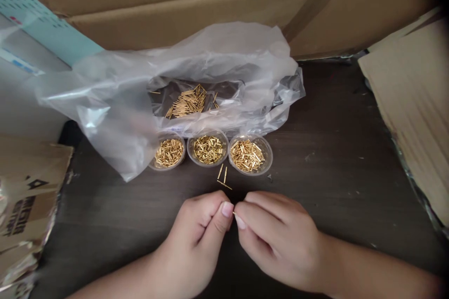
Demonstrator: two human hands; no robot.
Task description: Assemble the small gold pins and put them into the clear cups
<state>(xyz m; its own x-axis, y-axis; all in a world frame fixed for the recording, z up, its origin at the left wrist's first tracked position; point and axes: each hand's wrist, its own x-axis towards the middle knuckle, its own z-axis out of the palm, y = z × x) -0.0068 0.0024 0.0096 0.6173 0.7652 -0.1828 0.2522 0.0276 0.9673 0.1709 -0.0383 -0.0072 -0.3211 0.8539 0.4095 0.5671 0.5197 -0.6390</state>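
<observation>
My left hand and my right hand meet fingertip to fingertip above the dark tabletop, both pinched closed. A sliver of a small gold-coloured metal pin shows between them; the fingertips hide the rest. Just beyond my hands lie three loose gold pins. Behind these stand three clear round plastic cups in a row. The left cup and middle cup hold short gold pieces, and the right cup holds somewhat longer ones.
An opened clear plastic bag lies behind the cups, with a pile of long gold pins inside. Cardboard walls off the back. A printed carton stands at the left, and a cardboard flap at the right.
</observation>
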